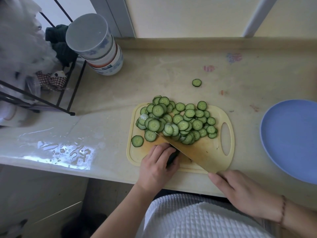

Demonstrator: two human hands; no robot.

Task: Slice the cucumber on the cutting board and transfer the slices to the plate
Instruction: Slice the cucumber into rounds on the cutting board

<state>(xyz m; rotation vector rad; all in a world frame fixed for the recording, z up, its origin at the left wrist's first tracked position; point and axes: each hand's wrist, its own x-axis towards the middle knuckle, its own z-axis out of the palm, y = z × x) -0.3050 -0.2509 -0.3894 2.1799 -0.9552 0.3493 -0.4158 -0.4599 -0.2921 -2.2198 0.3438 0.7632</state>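
1. So, we've got the round green cucumber slices [178, 121] piled on the pale yellow plastic cutting board [223, 162]; the blue round plate [291, 134] sits bare to its right.
2. Our left hand [157, 165] curls around the black-handled broad knife [197, 152], and our right hand [243, 193] has straight, together fingers at the blade tip.
3. We'd slide the blade low under the pile, then lift level.

Pale counter [154, 78] meets cream wall [188, 18].

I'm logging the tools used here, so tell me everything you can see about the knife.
The knife is a broad cleaver-like blade, its flat face reflecting the yellowish cutting board. It lies tilted low over the board, its edge tucked under the near side of the cucumber slices. The left hand grips its dark handle; the right hand touches the blade's far corner with its fingertips.
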